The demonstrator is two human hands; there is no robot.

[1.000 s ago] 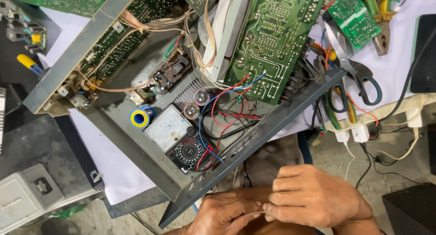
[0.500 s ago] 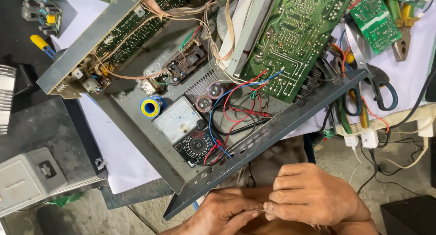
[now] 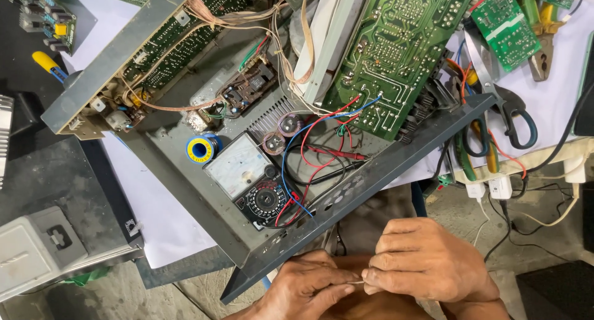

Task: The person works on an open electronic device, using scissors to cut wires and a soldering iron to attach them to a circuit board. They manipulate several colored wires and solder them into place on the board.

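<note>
Your two hands meet low in the view, just below the near edge of the open grey metal chassis point(image 3: 185, 190). Your left hand point(image 3: 303, 289) comes in palm half up, its thumb and forefinger pinched together; your right hand point(image 3: 421, 264) lies knuckles up, fingers curled, its fingertips pressed against the left ones. Both grips are clenched on a thin pale wire point(image 3: 357, 283), which shows only as a short bit between the two pinches, in front of your lap and apart from the chassis. Inside the chassis, an analogue multimeter point(image 3: 250, 181) lies with its pale dial face up and a black selector dial below it, red, blue and black leads curling off it. Just left of it sits a solder spool point(image 3: 202, 148), round, blue with a yellow core. A large green circuit board point(image 3: 396, 54) stands tilted above the meter. On the white sheet covering the bench point(image 3: 154, 215), to the right, lie scissors point(image 3: 504, 109) with dark handles, and a white power strip point(image 3: 495, 184) near the edge.
</note>
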